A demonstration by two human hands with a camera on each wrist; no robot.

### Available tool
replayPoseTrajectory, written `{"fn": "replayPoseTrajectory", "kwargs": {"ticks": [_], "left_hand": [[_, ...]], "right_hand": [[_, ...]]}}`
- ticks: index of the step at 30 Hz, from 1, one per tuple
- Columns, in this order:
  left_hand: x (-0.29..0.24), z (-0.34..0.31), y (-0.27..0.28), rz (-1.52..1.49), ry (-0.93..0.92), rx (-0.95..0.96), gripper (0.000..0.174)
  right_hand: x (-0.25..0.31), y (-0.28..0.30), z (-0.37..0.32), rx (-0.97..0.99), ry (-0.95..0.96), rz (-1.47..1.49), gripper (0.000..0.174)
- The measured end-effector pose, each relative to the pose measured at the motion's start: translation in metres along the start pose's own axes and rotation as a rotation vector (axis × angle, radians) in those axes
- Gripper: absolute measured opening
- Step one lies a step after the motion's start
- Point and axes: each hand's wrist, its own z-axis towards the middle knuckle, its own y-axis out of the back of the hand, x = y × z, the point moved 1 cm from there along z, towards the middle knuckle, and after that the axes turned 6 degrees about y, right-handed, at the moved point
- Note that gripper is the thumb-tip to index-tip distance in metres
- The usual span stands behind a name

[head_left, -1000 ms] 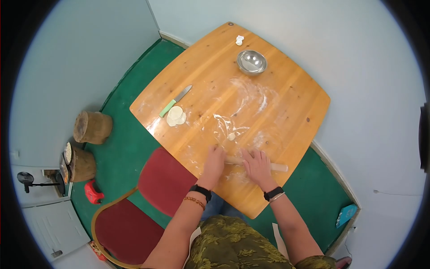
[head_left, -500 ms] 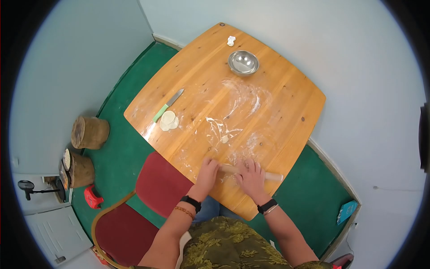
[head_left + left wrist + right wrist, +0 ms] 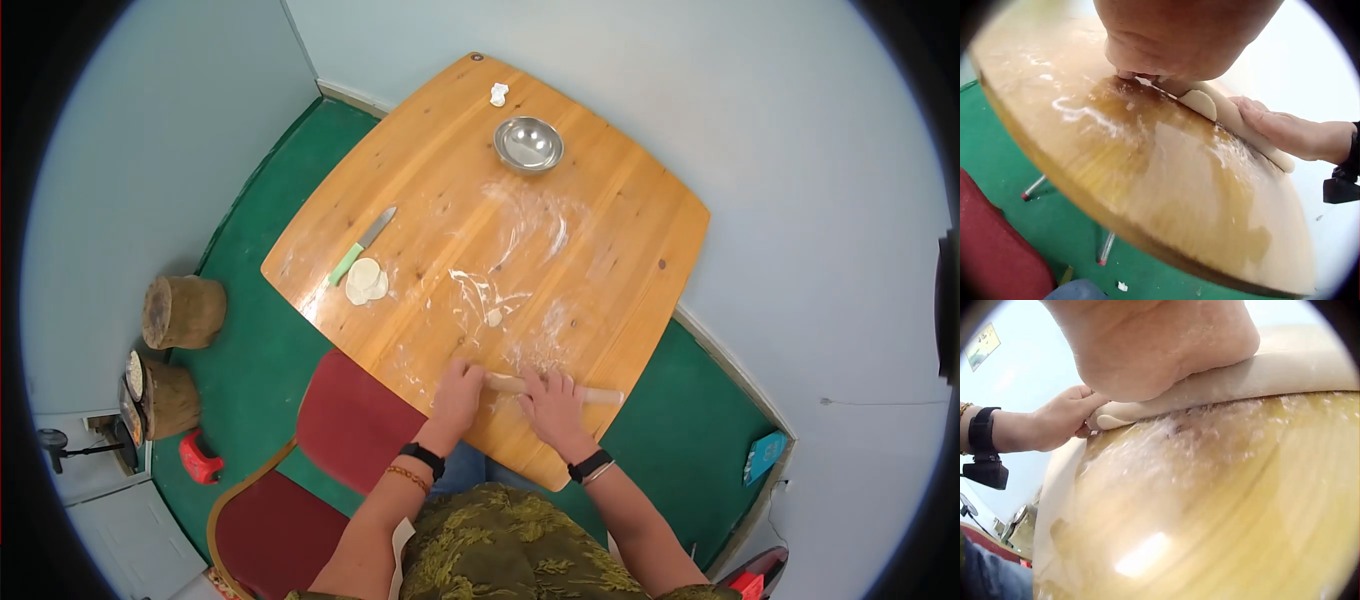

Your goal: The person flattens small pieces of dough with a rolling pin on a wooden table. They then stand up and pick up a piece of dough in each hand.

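Note:
A pale rolling pin (image 3: 603,396) lies across the near part of the floured wooden table. Over its middle, my right hand (image 3: 556,410) presses down, fingers reaching across it and the palm resting on it in the right wrist view. A thin round of dough (image 3: 1199,105) pokes out from beneath the pin on the near side, its edge curling up (image 3: 1110,420). At the pin's left end, my left hand (image 3: 459,390) has its fingers bent and pinches the edge of this dough. The left fingertips are mostly hidden under the hand in the left wrist view.
Flattened dough rounds (image 3: 365,282) lie at the left beside a green-handled knife (image 3: 362,245). A small dough piece (image 3: 494,318) sits mid-table. Farther back are a steel bowl (image 3: 528,145) and a crumpled white thing (image 3: 499,95). A red chair (image 3: 355,420) stands at the left edge.
Both hands and the rolling pin have come slightly closer to the table's near edge. The head view has shifted, so the table appears farther left.

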Motion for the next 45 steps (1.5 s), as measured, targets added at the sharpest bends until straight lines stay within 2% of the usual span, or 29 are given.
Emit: {"fn": "replayPoseTrajectory", "kwargs": {"ticks": [3, 6, 9, 12, 15, 18, 21, 24, 27, 30, 36, 39, 42, 45], "left_hand": [[-0.003, -0.004, 0.005, -0.023, 0.019, 0.067, 0.012], [-0.006, 0.02, 0.007, -0.085, -0.043, 0.056, 0.012], [-0.008, 0.049, 0.004, -0.171, 0.137, 0.097, 0.014], [0.005, 0.058, -0.01, -0.281, 0.106, -0.29, 0.02], [0.001, 0.043, -0.002, -0.574, 0.415, -0.343, 0.032], [0.007, 0.027, -0.027, -0.781, 0.672, -0.195, 0.036], [-0.044, 0.019, -0.014, -1.135, 0.623, -0.07, 0.036], [-0.037, 0.017, -0.042, -1.123, 0.614, -0.143, 0.032], [-0.037, 0.01, -0.046, -1.158, 0.61, -0.154, 0.023], [-0.032, 0.007, -0.062, -1.281, 0.563, -0.149, 0.016], [-0.029, 0.003, -0.062, -1.526, 0.722, -0.122, 0.016], [-0.043, -0.001, -0.047, -1.658, 0.829, -0.203, 0.02], [-0.04, -0.004, -0.047, -1.632, 0.852, -0.269, 0.015], [-0.025, -0.014, -0.059, -1.462, 0.846, -0.196, 0.015]], "right_hand": [[0.007, -0.002, -0.003, -0.036, -0.006, -0.007, 0.057], [0.003, 0.0, 0.016, -0.053, -0.044, -0.068, 0.061], [-0.01, 0.0, 0.036, -0.009, -0.065, 0.073, 0.061], [-0.026, -0.006, 0.046, 0.107, 0.048, 0.078, 0.058], [-0.017, 0.0, 0.046, 0.015, 0.012, 0.192, 0.05], [-0.002, 0.012, 0.041, -0.001, -0.136, 0.33, 0.047], [0.007, 0.008, 0.031, 0.012, -0.138, 0.281, 0.043], [0.018, 0.018, 0.026, 0.053, -0.135, 0.275, 0.045], [0.008, 0.013, 0.019, 0.006, -0.08, 0.319, 0.044], [0.006, 0.028, 0.015, 0.009, -0.106, 0.388, 0.044], [-0.02, 0.02, 0.017, 0.086, 0.01, 0.748, 0.045], [-0.025, 0.014, 0.016, 0.175, -0.03, 1.031, 0.045], [-0.029, -0.002, 0.016, 0.278, -0.279, 1.372, 0.043], [-0.041, -0.003, 0.015, 0.355, -0.341, 1.364, 0.042]]}}
